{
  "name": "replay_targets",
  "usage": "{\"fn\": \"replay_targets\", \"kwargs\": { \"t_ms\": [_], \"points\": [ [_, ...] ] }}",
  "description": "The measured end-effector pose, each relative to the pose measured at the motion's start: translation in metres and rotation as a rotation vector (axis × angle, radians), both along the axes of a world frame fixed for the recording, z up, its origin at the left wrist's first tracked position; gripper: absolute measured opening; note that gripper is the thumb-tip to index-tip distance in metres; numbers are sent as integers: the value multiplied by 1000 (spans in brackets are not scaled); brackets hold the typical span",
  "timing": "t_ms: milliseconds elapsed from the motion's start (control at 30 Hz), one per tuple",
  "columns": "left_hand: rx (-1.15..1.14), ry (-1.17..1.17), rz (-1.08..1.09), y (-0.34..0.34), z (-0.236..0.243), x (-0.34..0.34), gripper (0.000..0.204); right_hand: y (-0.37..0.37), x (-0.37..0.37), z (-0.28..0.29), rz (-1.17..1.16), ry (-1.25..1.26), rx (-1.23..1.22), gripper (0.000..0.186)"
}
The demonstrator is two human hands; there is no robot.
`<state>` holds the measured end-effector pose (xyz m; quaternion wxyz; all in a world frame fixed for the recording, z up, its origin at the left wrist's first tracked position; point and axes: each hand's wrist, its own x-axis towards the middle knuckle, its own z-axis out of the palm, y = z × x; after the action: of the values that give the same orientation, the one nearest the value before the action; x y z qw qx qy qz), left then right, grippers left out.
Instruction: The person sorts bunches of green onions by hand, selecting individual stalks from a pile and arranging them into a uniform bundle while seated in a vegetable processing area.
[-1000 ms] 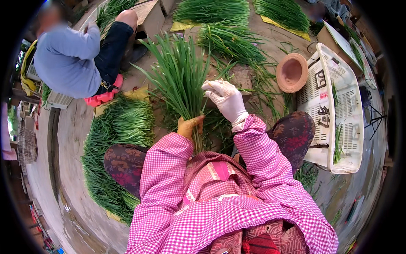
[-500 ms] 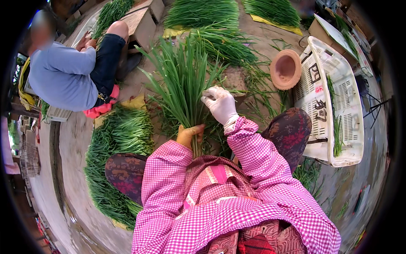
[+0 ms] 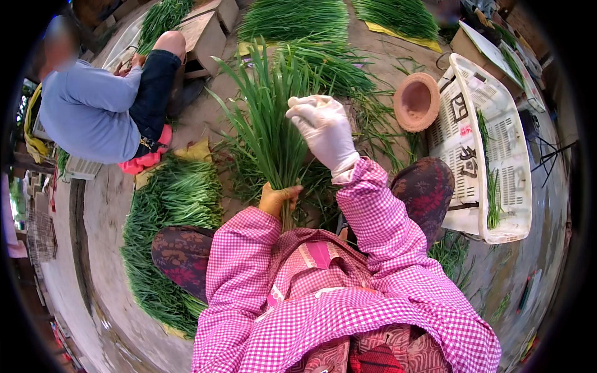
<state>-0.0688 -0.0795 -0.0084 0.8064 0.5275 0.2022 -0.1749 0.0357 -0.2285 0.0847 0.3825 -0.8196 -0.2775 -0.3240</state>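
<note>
My left hand (image 3: 278, 200), in a yellowish glove, is wrapped round the lower stalks of a bunch of garlic chives (image 3: 266, 127). The bunch stands upright in front of my lap, its leaves fanning out at the top. Beside the leaves, on their right, is my right hand (image 3: 320, 128) in a white glove. Its fingers are bent and pressed together at the edge of the bunch; whatever they pinch is too small to make out. Loose chive leaves (image 3: 249, 180) lie on the ground below the bunch.
Piled chives (image 3: 168, 248) lie by my left knee, with more heaps (image 3: 295, 22) ahead. To the right stand a white plastic crate (image 3: 463, 180) and a straw hat (image 3: 416, 102). A co-worker (image 3: 93, 112) sits at the far left near a wooden box (image 3: 202, 40).
My right hand has risen and drawn slightly closer along the leaves, its fingertips moving up and left. My left hand keeps its hold on the chives. The co-worker's hands have shifted slightly.
</note>
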Motion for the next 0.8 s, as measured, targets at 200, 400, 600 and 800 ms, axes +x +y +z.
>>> {"fn": "replay_targets", "kwargs": {
  "t_ms": [200, 400, 600, 800],
  "points": [
    [8, -19, -80, 0, -3, -1, 22, -1, 0, -20, -214, 38, -326, 48],
    [8, -23, -127, 1, -4, -2, 22, -6, 2, -16, -220, -23, -352, 60],
    [0, -7, -135, -3, 0, -2, 25, -13, 10, -26, -208, -51, -396, 16],
    [-9, -19, -126, 0, 1, -3, 30, -14, 11, -25, -218, 6, -454, 15]
  ]
}}
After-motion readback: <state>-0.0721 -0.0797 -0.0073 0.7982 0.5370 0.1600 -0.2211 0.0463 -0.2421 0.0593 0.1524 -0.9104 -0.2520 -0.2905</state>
